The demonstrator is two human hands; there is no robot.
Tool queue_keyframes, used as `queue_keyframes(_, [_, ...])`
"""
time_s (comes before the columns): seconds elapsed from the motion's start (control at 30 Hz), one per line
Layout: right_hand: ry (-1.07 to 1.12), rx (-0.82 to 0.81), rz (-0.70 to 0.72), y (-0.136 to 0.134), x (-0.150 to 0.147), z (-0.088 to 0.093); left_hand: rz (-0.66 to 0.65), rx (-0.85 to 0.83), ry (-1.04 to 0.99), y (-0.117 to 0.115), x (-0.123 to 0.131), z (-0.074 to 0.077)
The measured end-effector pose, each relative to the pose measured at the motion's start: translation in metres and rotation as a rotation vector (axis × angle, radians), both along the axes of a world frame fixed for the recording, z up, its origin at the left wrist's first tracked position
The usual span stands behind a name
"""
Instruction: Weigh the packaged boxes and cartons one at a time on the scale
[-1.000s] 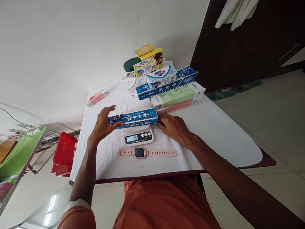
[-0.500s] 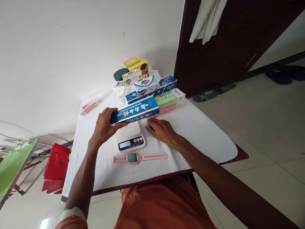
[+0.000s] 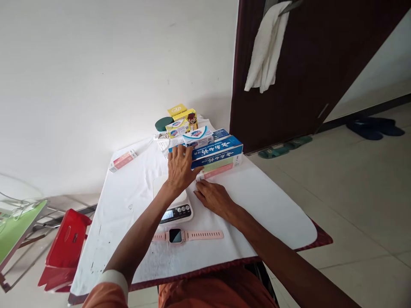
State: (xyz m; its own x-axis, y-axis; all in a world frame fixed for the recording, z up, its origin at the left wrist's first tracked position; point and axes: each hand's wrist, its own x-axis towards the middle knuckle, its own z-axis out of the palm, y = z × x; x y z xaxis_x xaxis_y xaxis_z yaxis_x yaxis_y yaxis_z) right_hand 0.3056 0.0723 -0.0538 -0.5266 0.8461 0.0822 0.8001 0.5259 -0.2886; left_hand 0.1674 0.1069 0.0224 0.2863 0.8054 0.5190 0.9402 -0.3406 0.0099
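Note:
My left hand [image 3: 180, 169] grips the left end of a blue toothpaste box [image 3: 218, 150], which lies over the green and pink boxes in the stack. The pink box [image 3: 218, 171] is at the bottom. At its left end is my right hand [image 3: 213, 196], fingers curled together; whatever they may hold is hidden. Under my left wrist sits a white kitchen scale [image 3: 184, 210], its display partly covered. A pink-strapped smartwatch [image 3: 175, 235] lies in front of the scale.
Behind the stack are a soap box [image 3: 198, 136], yellow boxes [image 3: 178, 127] and a round green lid [image 3: 163, 124]. A small pink-and-white box [image 3: 123, 160] lies at the table's left. A red chair [image 3: 66, 246] stands left of the table, and a towel [image 3: 268, 47] hangs on the door.
My left hand has carried the toothpaste box from above the scale forward and right, onto the stack. The right hand stays by the stack's left end. The view has tilted up slightly.

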Motion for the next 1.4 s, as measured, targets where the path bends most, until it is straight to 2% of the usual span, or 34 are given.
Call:
queue_keyframes(0.13, [0.009, 0.013, -0.016, 0.0, -0.001, -0.003, -0.048, 0.03, -0.016, -0.022, -0.021, 0.008])
queue_keyframes(0.2, [0.024, 0.03, -0.008, 0.0, -0.001, -0.007, -0.028, 0.038, -0.061, -0.03, -0.045, 0.009])
queue_keyframes(0.27, [0.044, 0.069, -0.006, 0.0, 0.0, -0.013, 0.028, 0.016, -0.117, -0.034, -0.08, 0.003])
queue_keyframes(0.37, [0.101, 0.156, -0.008, 0.003, 0.002, -0.028, 0.214, -0.075, -0.215, -0.033, -0.148, -0.014])
queue_keyframes(0.5, [0.234, 0.271, 0.033, 0.008, 0.005, -0.046, 0.627, -0.201, -0.311, -0.025, -0.235, -0.033])
queue_keyframes(0.57, [0.28, 0.312, 0.05, 0.009, 0.006, -0.049, 0.765, -0.253, -0.316, -0.016, -0.266, -0.037])
queue_keyframes(0.67, [0.315, 0.349, 0.063, 0.008, 0.007, -0.048, 0.855, -0.327, -0.275, 0.004, -0.298, -0.038])
queue_keyframes(0.9, [0.323, 0.501, 0.083, 0.008, 0.008, -0.046, 0.894, -0.439, -0.239, 0.056, -0.338, -0.033])
queue_keyframes(1.13, [0.315, 0.565, 0.084, 0.009, 0.006, -0.041, 0.899, -0.556, -0.23, 0.079, -0.357, -0.027])
queue_keyframes(1.27, [0.298, 0.572, 0.087, 0.009, 0.006, -0.039, 0.902, -0.611, -0.261, 0.074, -0.363, -0.023])
queue_keyframes(1.4, [0.295, 0.6, 0.092, 0.01, 0.006, -0.037, 0.867, -0.604, -0.302, 0.041, -0.358, -0.027])
